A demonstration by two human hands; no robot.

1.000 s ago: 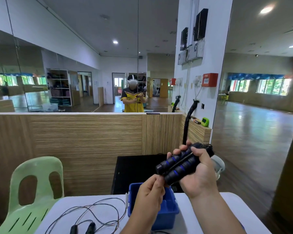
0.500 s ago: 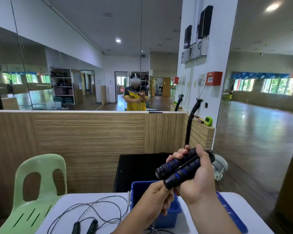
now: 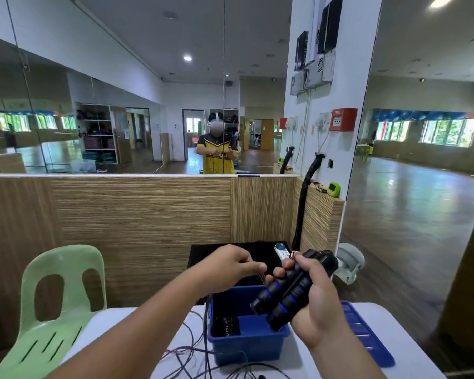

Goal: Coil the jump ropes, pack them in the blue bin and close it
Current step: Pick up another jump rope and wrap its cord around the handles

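My right hand grips two black jump-rope handles with blue rings side by side, above the open blue bin. My left hand is raised to the left of the handles and pinches the thin rope cord, which runs down toward the table. Something dark lies inside the bin at its left. The blue lid lies flat on the white table to the right of the bin. More thin cord lies loose on the table left of and in front of the bin.
A light green plastic chair stands at the table's left. A wood-panelled half wall with a mirror above runs behind. A black surface sits beyond the bin. Open wooden floor lies to the right.
My left hand rose from below the handles to the level of their upper end, drawing the cord up. The view tilted down, showing more of the bin and lid.
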